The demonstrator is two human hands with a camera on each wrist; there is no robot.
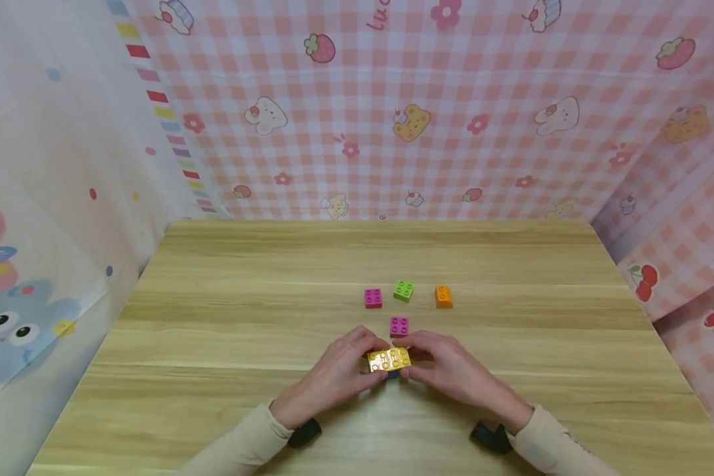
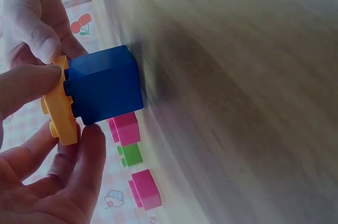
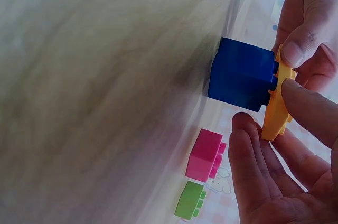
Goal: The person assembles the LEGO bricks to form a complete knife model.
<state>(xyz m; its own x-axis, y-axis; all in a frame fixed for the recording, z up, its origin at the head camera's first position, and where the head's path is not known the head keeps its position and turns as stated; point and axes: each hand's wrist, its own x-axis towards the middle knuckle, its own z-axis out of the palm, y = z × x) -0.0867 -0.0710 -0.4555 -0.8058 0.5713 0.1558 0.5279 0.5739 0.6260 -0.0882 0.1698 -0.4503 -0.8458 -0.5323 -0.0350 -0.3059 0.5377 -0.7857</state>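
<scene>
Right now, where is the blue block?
In the head view, the blue block peeks out under the yellow block, low and just right of centre, between the left hand and right hand.

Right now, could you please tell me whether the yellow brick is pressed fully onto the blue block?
Not fully: in both wrist views, studs on the blue block show in a gap beneath the yellow brick.

Six bricks, one table

Place: a curtained-off play spot; home or studio, I can't tell
Backdrop: pink-and-white checked, cartoon-printed cloth
Left side: white, cartoon-printed cloth
Table: pale wood-grain, rectangular tabletop
</scene>
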